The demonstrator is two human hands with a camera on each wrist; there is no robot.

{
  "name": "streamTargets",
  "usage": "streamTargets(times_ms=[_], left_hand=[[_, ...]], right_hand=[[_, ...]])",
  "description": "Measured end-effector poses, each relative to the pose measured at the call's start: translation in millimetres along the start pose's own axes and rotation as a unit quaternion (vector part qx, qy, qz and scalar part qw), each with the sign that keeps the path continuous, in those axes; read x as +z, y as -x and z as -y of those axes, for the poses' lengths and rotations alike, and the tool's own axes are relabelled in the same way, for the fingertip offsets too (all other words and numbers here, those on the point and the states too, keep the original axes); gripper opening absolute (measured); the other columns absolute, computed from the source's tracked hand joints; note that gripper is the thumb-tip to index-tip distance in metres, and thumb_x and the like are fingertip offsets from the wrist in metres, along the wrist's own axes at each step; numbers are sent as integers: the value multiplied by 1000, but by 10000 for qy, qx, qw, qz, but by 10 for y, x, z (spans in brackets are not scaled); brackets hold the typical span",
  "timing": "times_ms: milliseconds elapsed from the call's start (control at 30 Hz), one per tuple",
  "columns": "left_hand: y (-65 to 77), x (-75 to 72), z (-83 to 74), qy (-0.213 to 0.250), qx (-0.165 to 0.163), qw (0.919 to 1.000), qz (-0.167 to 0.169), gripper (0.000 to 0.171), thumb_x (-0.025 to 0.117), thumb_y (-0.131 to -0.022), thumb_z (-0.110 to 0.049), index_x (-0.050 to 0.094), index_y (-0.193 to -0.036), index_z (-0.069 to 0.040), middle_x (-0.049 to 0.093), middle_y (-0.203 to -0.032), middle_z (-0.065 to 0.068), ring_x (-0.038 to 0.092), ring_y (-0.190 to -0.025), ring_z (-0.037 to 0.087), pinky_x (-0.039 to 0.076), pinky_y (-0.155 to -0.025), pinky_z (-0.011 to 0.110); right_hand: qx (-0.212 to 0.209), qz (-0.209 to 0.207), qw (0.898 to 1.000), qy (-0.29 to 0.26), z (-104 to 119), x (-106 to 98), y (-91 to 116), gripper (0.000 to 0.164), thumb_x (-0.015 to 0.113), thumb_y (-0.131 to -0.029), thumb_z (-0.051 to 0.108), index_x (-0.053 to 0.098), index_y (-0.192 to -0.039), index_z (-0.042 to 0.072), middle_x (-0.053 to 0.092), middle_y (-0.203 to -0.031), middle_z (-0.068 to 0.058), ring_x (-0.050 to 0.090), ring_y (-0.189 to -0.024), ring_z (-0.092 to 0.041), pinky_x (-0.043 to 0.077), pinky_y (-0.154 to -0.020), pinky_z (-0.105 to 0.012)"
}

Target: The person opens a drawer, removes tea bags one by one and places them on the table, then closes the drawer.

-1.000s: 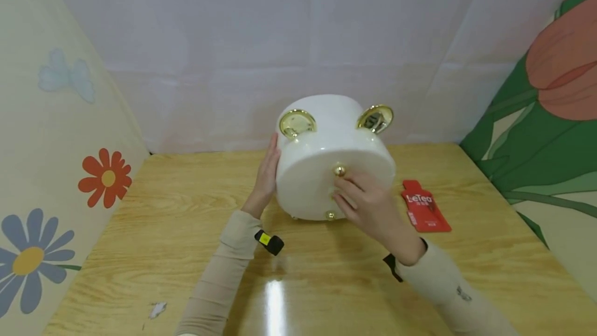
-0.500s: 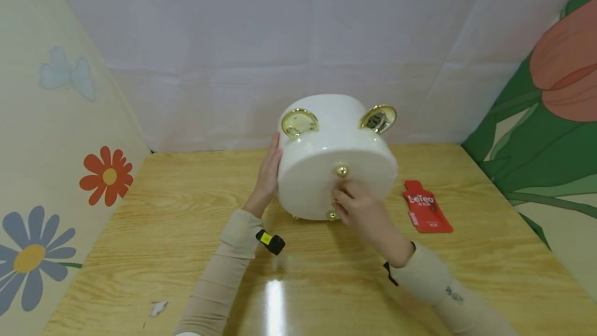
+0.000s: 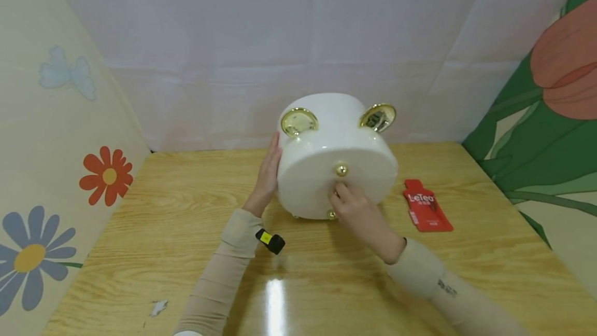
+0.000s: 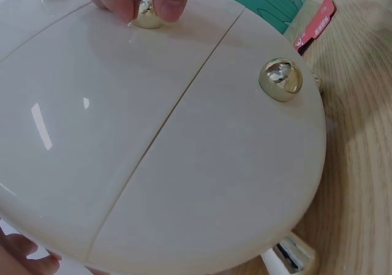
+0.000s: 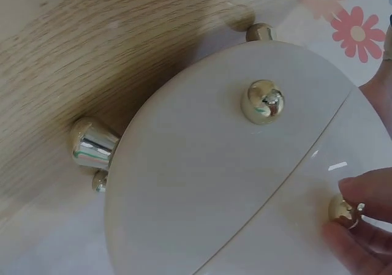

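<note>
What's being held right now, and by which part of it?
The white box, by its middle gold knob, which the right hand pinches; the left hand lies against the box's left side.

"LeTea", white lettering: red pouch (image 3: 426, 214) | smaller characters beneath: too small to read | right sleeve (image 3: 459, 297): dark print, illegible

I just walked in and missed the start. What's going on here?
A person's left grip rests against the side of a white box on the table, while the right grip pinches the middle knob of three on its front. The middle panel looks flush with the others. A red packet lies to the right of the box.
</note>
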State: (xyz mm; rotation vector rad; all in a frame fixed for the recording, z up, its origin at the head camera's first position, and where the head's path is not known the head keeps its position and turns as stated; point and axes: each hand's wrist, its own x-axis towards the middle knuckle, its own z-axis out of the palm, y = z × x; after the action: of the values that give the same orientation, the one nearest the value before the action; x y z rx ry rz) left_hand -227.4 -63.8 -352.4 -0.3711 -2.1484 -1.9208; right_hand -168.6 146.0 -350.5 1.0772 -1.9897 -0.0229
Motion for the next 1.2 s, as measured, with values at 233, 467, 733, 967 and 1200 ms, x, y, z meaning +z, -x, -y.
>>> streamTargets(times_ms=[233,467,733,967,1200], left_hand=[[-3,-3,-9,39,-13,10000,-9,54,24,-99,-29,14,-147,-7,11,-151,5,10,-135,13,7,-111,30],[-4,1,-8,-24,-26,10000,-36,55,24,-99,-30,14,-147,-6,11,-152,4,9,-135,13,7,-111,30],[2,4,-10,38,-54,10000,15,54,23,-99,-31,12,-148,-8,10,-152,2,9,-135,12,7,-111,30],[-8,0,-4,136,-50,9999,51,54,21,-100,-31,11,-148,-8,9,-152,3,8,-135,12,6,-111,29],[-13,0,2,178,85,9998,26,52,22,-101,-25,13,-147,-4,10,-151,8,9,-135,13,7,-111,27]], right_hand=[[-16,-107,9998,-153,5,15,-3,14,46,-70,-7,57,-78,-8,51,-82,-17,49,-60,-27,47,-45,-31],[-9,-228,9994,-252,1,-4,3,12,48,-70,-6,56,-78,-7,49,-80,-16,48,-60,-28,47,-45,-33],[-4,-205,9991,-368,40,-66,25,11,54,-69,-5,57,-80,-8,49,-81,-15,48,-61,-26,46,-46,-33],[-17,-20,9989,-470,102,-156,62,12,49,-78,-3,59,-82,-9,51,-83,-17,50,-63,-25,49,-49,-32],[-86,-232,9992,-310,164,-208,78,41,24,-97,1,60,-80,-8,51,-82,-16,52,-65,-26,51,-51,-32]])
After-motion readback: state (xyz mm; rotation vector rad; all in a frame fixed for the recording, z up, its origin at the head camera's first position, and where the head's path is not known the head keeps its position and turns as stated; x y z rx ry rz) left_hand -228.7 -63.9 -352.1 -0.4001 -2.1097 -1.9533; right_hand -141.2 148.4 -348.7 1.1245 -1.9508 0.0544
